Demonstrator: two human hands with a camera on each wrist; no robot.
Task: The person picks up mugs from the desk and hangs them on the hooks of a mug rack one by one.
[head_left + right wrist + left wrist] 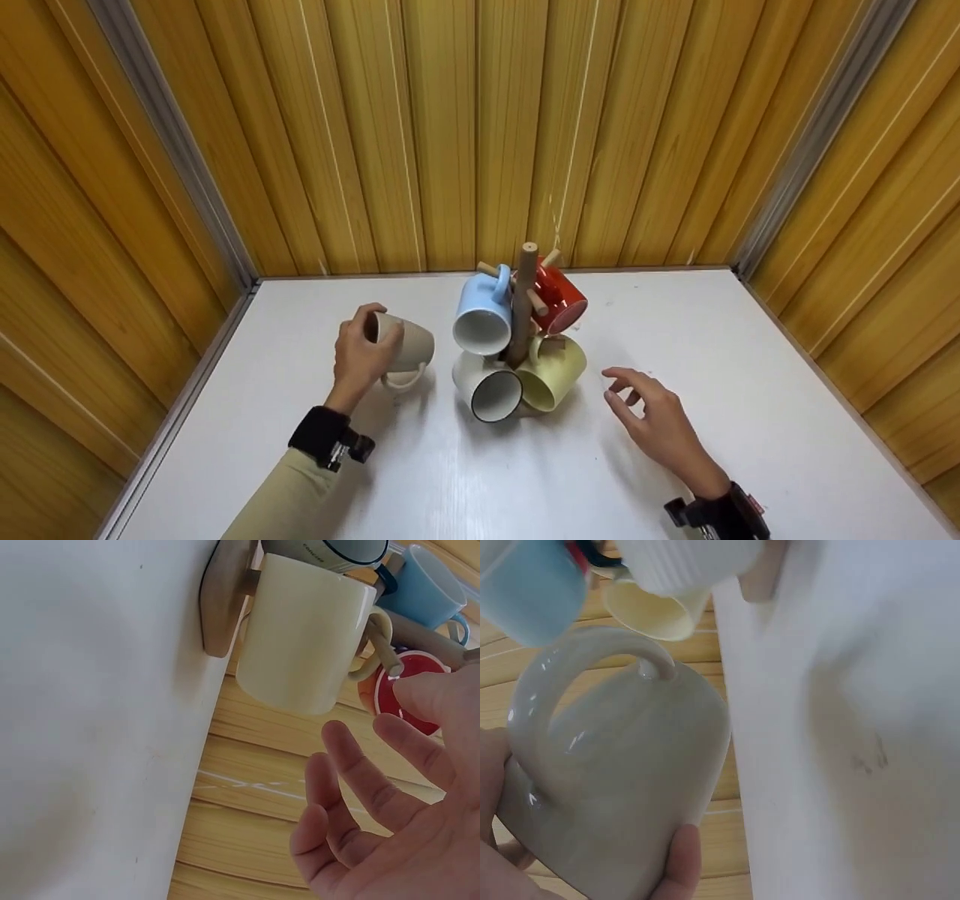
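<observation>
Tilted on its side, a grey-beige mug (pixel 409 346) is held by my left hand (pixel 363 356), fingers and thumb gripping it around the rim end. Its handle (pixel 592 660) faces away from the palm, toward the camera in the left wrist view. To the right of the mug rack, my right hand (pixel 658 420) hovers with loosely bent fingers and holds nothing. Nearest to it hangs a pale yellow mug (pixel 559 371). The wooden rack (pixel 527 300) also bears a light blue mug (pixel 482 315), a red mug (pixel 559 300) and a white mug with a dark rim (pixel 480 382).
The rack's base (pixel 225 600) stands on a white table (pixel 450 487). Wooden pegs (pixel 538 302) jut out from its post. Yellow wood-patterned walls (pixel 450 135) enclose the back and both sides. Black camera straps (pixel 321 435) sit on both wrists.
</observation>
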